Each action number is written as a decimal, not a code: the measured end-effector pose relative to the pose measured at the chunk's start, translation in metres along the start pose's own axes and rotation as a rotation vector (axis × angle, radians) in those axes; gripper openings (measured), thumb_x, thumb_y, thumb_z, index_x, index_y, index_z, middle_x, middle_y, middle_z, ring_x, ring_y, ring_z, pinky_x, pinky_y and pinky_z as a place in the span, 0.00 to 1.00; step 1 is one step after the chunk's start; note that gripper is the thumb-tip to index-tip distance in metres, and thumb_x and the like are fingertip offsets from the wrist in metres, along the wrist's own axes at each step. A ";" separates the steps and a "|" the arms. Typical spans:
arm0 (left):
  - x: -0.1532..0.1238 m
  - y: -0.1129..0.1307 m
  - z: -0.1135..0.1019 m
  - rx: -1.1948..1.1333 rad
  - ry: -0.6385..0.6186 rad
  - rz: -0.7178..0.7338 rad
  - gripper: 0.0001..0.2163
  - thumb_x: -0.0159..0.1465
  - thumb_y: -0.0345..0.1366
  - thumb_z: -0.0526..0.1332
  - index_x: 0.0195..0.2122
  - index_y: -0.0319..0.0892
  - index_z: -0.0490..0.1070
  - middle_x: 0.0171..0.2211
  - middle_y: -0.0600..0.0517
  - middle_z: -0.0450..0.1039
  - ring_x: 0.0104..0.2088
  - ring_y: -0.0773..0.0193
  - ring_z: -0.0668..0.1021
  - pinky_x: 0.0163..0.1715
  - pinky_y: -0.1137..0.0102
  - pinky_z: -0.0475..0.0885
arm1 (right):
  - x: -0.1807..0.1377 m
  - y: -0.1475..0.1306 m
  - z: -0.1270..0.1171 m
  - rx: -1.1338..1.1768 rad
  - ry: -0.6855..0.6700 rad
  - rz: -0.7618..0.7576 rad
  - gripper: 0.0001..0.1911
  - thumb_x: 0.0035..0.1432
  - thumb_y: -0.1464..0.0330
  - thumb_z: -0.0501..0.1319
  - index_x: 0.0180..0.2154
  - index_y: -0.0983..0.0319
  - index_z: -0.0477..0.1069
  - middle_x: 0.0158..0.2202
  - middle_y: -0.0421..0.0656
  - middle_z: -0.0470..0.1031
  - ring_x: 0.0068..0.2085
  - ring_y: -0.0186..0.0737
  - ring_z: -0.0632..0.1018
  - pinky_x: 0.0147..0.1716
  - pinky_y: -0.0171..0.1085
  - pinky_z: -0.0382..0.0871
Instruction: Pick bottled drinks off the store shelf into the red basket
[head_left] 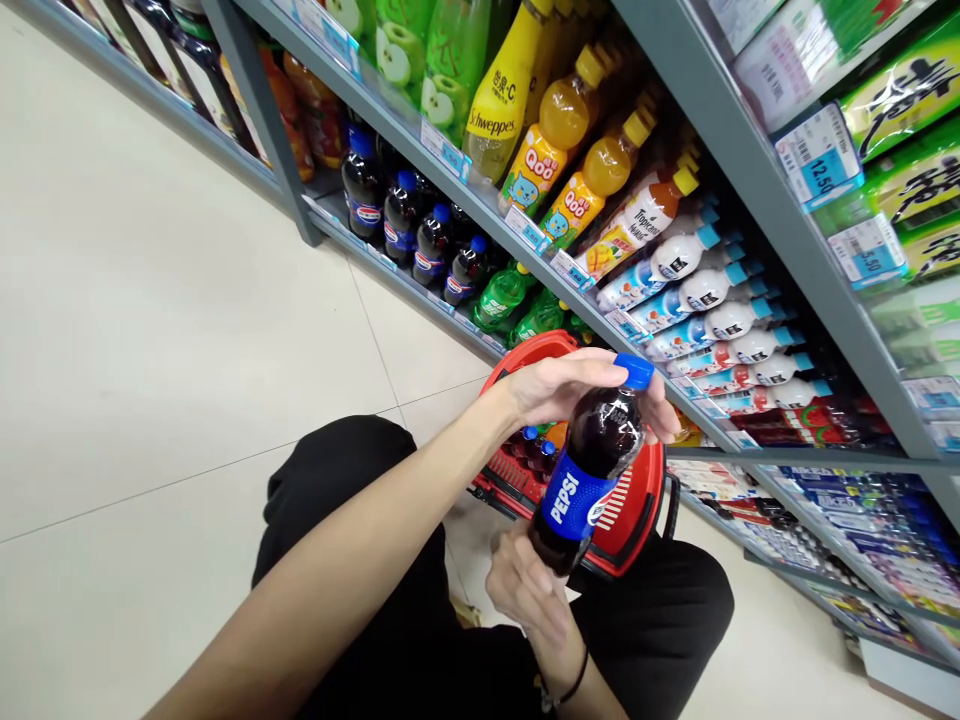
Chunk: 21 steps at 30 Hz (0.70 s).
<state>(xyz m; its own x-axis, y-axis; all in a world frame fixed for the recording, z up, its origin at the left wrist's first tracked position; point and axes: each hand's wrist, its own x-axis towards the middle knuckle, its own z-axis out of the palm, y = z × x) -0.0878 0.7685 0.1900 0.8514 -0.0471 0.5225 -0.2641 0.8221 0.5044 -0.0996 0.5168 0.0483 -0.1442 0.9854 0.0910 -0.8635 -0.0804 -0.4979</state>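
Observation:
A dark Pepsi bottle (592,450) with a blue cap and blue label is tilted in front of me, held in both hands. My left hand (559,385) reaches in from the lower left and curls round the bottle's shoulder, just under the cap. My right hand (525,590), with a dark band on its wrist, grips the bottle's base from below. Just behind the bottle, by my knees, sits a red shopping basket (634,520) with a few blue-capped bottles (536,445) inside.
Grey shop shelving runs from the top left to the right. It carries more Pepsi bottles (405,215), green soda bottles (510,295), orange Qoo drinks (570,130) and white bottles (705,290). Pale tiled floor (150,300) spreads to the left. My knees are in black trousers (337,480).

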 end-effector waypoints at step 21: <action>0.014 -0.073 0.002 1.327 0.316 -0.346 0.15 0.70 0.44 0.65 0.52 0.40 0.76 0.47 0.45 0.82 0.48 0.53 0.83 0.51 0.60 0.76 | -0.032 -0.039 -0.008 -0.380 0.913 0.237 0.21 0.61 0.52 0.60 0.32 0.64 0.72 0.22 0.43 0.75 0.21 0.35 0.73 0.20 0.31 0.62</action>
<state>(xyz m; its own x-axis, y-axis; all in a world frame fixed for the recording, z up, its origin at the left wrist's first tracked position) -0.0573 0.7070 0.1623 0.9780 0.1398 0.1552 -0.0972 -0.3528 0.9306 -0.0573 0.4901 0.0577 0.2697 0.7015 -0.6596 -0.6268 -0.3921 -0.6733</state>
